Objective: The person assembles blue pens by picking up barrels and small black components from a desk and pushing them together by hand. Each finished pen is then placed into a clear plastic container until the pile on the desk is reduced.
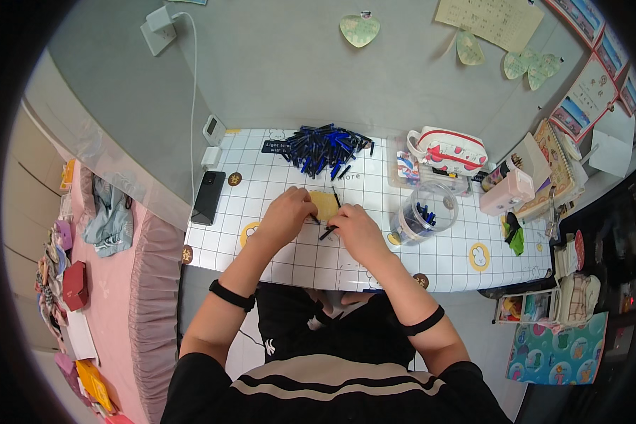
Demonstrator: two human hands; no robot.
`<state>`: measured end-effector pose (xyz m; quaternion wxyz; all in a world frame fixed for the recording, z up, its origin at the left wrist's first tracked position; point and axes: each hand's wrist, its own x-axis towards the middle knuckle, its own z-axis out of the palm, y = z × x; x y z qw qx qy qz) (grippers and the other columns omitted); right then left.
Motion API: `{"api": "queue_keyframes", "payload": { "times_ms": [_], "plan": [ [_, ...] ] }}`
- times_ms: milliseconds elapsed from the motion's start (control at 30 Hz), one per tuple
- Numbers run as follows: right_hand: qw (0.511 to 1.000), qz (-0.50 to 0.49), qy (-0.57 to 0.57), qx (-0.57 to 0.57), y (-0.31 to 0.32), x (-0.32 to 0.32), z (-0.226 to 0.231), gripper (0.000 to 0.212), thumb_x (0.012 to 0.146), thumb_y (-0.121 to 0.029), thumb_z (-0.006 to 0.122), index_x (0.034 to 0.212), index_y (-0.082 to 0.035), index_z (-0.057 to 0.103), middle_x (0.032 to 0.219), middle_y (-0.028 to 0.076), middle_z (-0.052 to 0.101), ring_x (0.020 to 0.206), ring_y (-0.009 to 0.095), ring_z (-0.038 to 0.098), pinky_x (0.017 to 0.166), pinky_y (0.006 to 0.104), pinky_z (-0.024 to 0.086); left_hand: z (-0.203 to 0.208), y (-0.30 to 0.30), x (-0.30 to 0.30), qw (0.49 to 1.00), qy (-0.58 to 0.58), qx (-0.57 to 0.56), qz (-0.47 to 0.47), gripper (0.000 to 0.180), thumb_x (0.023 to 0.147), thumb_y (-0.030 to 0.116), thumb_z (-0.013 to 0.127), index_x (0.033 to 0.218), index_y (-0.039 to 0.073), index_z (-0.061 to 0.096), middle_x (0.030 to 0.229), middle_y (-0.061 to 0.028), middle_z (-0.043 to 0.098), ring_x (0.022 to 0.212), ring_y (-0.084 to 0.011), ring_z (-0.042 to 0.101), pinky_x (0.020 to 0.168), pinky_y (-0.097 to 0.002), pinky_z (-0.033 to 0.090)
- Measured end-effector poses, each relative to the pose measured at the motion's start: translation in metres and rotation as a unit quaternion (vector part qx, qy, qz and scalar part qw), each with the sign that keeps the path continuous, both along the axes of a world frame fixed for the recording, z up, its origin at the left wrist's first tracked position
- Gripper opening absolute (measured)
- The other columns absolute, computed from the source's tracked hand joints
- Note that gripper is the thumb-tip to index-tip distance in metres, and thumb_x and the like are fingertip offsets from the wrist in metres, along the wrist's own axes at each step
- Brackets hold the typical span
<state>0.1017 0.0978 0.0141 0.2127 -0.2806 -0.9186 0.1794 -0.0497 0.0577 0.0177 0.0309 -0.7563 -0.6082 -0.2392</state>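
Note:
My left hand [290,212] is closed in a pinch beside a small yellow sheet [325,203], with a short dark piece partly showing at its fingertips. Close to it, my right hand [356,230] grips a short black stick [326,233], its free end pointing down to the left. A thin dark stick [336,197] lies at the yellow sheet's right edge, just past my right fingers. Farther back is a heap of short black and blue pen-like sticks [325,150]. Right of my right hand stands a clear plastic jar [407,225] with several dark blue sticks inside.
A black phone [209,198] lies at the table's left edge, near a white charging cable [193,106]. Behind the jar, a white-and-red pouch [451,150] rests on a clear box [401,169]. A pink holder [507,192] and notebooks [548,169] stand at the right.

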Motion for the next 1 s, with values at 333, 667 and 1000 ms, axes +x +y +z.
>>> {"api": "queue_keyframes", "payload": {
  "times_ms": [333,667,1000],
  "plan": [
    [0.997,-0.037,0.054,-0.040,0.001,0.000,0.004,0.014,0.062,-0.002,0.052,0.076,-0.003,0.052,0.075,0.007,0.046,0.073,0.023,0.045,0.062,0.0302,0.039,0.001,-0.014,0.012,0.984,-0.170,-0.038,0.035,0.005,0.061,0.003,0.053,0.062,-0.001,0.050,0.074,-0.0115,0.048,0.061,-0.0248,0.049,0.055,-0.0313,0.040],
    [0.991,-0.102,0.052,-0.065,-0.001,0.010,0.004,0.010,0.062,-0.001,0.051,0.072,-0.001,0.051,0.071,0.012,0.048,0.066,0.029,0.048,0.058,0.0342,0.039,0.002,-0.006,0.031,0.982,-0.096,-0.137,0.084,0.023,0.056,0.020,0.062,0.059,0.001,0.049,0.061,-0.0114,0.050,0.057,-0.0260,0.049,0.051,-0.0322,0.040],
    [0.974,-0.124,0.113,-0.150,-0.010,0.011,0.006,0.010,0.061,-0.001,0.053,0.071,0.000,0.052,0.066,0.012,0.050,0.062,0.027,0.049,0.055,0.0315,0.039,0.010,0.003,0.027,0.946,-0.148,-0.281,0.066,0.016,0.056,0.014,0.060,0.060,0.000,0.053,0.058,-0.0121,0.053,0.058,-0.0251,0.052,0.054,-0.0304,0.041]
  ]
}}
